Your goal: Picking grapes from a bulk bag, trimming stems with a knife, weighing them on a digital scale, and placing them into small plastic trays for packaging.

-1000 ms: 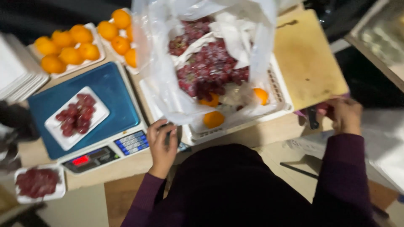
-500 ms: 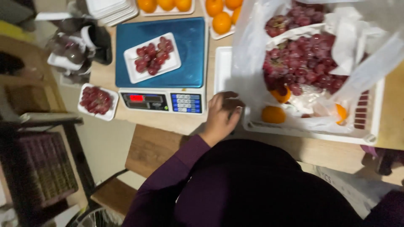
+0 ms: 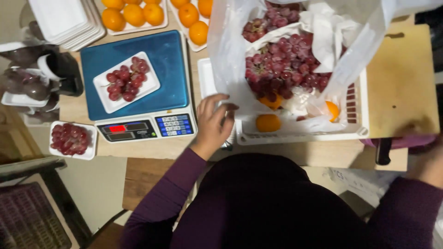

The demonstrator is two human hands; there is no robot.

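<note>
Both hands were kept low at the near edge of the desk (image 3: 152, 152). The left hand (image 3: 213, 121) was laid with fingers spread and nothing grasped, touching the near left corner of the white crate (image 3: 355, 131), seemingly to steady it. The right hand (image 3: 427, 161), blurred at the far right edge, could not be read as open or clenched. Red grapes (image 3: 286, 69) were heaped in a clear plastic bag (image 3: 226, 50) opened wide inside the crate, so the fruit could be reached. Left of it, a small white tray (image 3: 127, 83) of grapes was set on the blue scale (image 3: 134, 60) to be weighed.
</note>
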